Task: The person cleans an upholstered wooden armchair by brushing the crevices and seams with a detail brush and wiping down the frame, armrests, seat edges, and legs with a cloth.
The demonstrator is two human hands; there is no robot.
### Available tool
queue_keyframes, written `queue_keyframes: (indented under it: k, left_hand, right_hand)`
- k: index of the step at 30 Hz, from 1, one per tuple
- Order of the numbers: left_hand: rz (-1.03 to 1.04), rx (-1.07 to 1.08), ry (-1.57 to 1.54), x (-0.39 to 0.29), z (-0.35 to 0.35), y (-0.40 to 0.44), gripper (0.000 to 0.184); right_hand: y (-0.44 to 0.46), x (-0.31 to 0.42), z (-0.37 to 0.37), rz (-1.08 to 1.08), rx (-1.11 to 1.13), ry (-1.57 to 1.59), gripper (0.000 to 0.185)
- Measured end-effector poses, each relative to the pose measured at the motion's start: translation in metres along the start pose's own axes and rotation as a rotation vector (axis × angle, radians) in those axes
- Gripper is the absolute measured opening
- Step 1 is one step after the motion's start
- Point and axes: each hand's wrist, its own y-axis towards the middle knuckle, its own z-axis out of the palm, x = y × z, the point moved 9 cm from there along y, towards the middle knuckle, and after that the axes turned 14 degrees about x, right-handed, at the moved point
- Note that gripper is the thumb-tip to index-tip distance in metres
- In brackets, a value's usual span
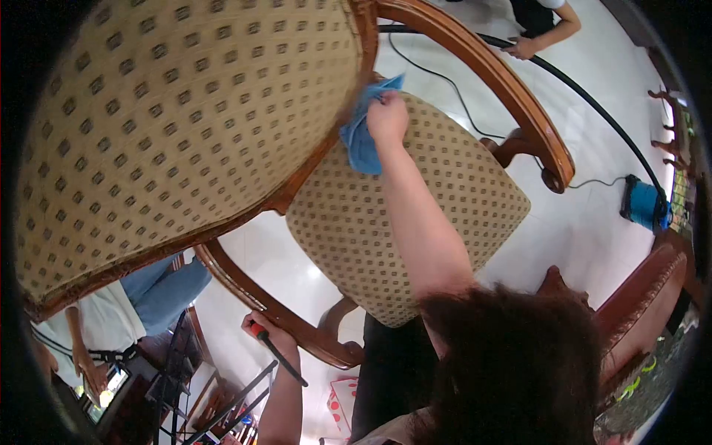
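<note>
A wooden armchair with a patterned beige backrest (200, 111) and matching seat (460, 193) fills much of the view. My right hand (388, 120) is closed on a blue cloth (361, 144), which lies against the joint between backrest and seat. Low on the left, my left hand (273, 337) grips a thin black tool with a red part (285, 362); its exact kind I cannot make out. That hand is beside the near wooden armrest (285, 322), and whether it touches the wood is unclear. Dark hair covers the lower right of the view.
At the top right another person's hand (523, 48) holds a black hose (593, 104) running to a blue machine (644, 202). Someone seated at left has a hand (93, 374) by a lit screen. A brown leather seat (641, 297) stands right; a black metal stand (174, 378) lower left.
</note>
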Motion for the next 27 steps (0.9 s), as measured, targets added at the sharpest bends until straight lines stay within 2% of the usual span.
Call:
queue_keyframes:
  k: [2, 3, 4, 6, 7, 8, 10, 11, 14, 15, 16, 17, 18, 19, 20, 21, 22, 23, 25, 26, 27]
  left_hand:
    - [0.037, 0.034, 0.022, -0.001, 0.0, 0.0, 0.026]
    - [-0.008, 0.035, -0.082, 0.023, -0.001, 0.002, 0.027]
    - [0.036, 0.029, -0.088, 0.015, 0.001, 0.002, 0.029]
    - [-0.008, 0.048, -0.17, 0.009, 0.005, 0.0, 0.031]
    - [-0.016, 0.054, -0.129, 0.006, 0.005, 0.0, 0.033]
    - [-0.008, 0.065, -0.128, 0.011, 0.003, 0.002, 0.033]
    - [0.08, 0.078, -0.02, 0.015, 0.002, 0.006, 0.034]
    - [0.03, 0.016, -0.061, -0.014, 0.006, -0.003, 0.036]
    - [0.088, 0.058, -0.102, -0.002, 0.006, 0.0, 0.038]
    - [-0.004, 0.076, -0.162, 0.002, 0.009, 0.0, 0.039]
    - [0.096, 0.141, -0.087, 0.018, 0.006, 0.01, 0.039]
    - [0.127, 0.089, -0.067, 0.044, 0.001, 0.014, 0.038]
    - [0.158, 0.035, -0.051, 0.048, -0.003, 0.017, 0.037]
    - [0.134, -0.012, -0.139, 0.004, 0.003, 0.003, 0.034]
    - [0.163, -0.005, -0.23, 0.003, 0.005, 0.004, 0.034]
    - [0.16, -0.013, -0.258, 0.002, 0.006, 0.005, 0.034]
    - [0.159, -0.022, -0.287, 0.003, 0.006, 0.006, 0.034]
    - [0.195, 0.005, -0.304, 0.001, 0.006, 0.007, 0.034]
    - [0.238, -0.025, -0.226, 0.008, 0.001, 0.011, 0.031]
    - [0.277, -0.035, -0.188, 0.004, 0.001, 0.011, 0.03]
    - [0.369, -0.023, -0.173, -0.006, 0.002, 0.01, 0.028]
  right_hand:
    - [-0.016, 0.032, -0.031, -0.382, -0.111, 0.128, 0.022]
    - [-0.027, 0.037, -0.048, -0.315, -0.101, 0.036, 0.019]
    - [-0.031, 0.04, -0.067, -0.31, -0.115, 0.028, 0.019]
    - [-0.048, 0.071, -0.088, -0.557, -0.199, -0.498, 0.018]
    - [-0.029, 0.053, -0.08, -0.452, -0.094, -0.64, 0.026]
    - [-0.03, 0.036, -0.082, -0.444, -0.106, -0.638, 0.026]
    - [-0.041, 0.01, -0.059, -0.701, -0.048, -1.046, 0.04]
    - [-0.039, -0.014, -0.057, -0.745, 0.072, -0.97, 0.05]
    - [-0.058, -0.06, -0.115, -0.602, 0.134, -0.956, 0.049]
    - [-0.066, -0.091, -0.151, -0.581, 0.069, -0.924, 0.048]
    - [-0.083, -0.108, -0.187, -0.556, 0.006, -0.887, 0.048]
    - [-0.103, -0.136, -0.232, -0.366, -0.089, -0.743, 0.046]
    - [-0.123, -0.151, -0.27, -0.215, -0.19, -0.86, 0.047]
    - [-0.142, -0.195, -0.315, 0.158, -0.275, -0.683, 0.05]
    - [-0.153, -0.281, -0.361, 0.153, -0.461, -0.509, 0.045]
    - [-0.179, -0.323, -0.402, 0.195, -0.688, -0.325, 0.042]
    - [-0.21, -0.327, -0.417, 0.236, -0.908, -0.132, 0.041]
    - [-0.214, -0.324, -0.418, 0.236, -0.905, -0.128, 0.041]
    - [-0.213, -0.237, -0.394, 0.044, -0.628, -0.055, 0.042]
    - [-0.193, -0.24, -0.382, -0.021, -0.572, -0.191, 0.043]
    - [-0.177, -0.232, -0.36, -0.057, -0.483, -0.201, 0.04]
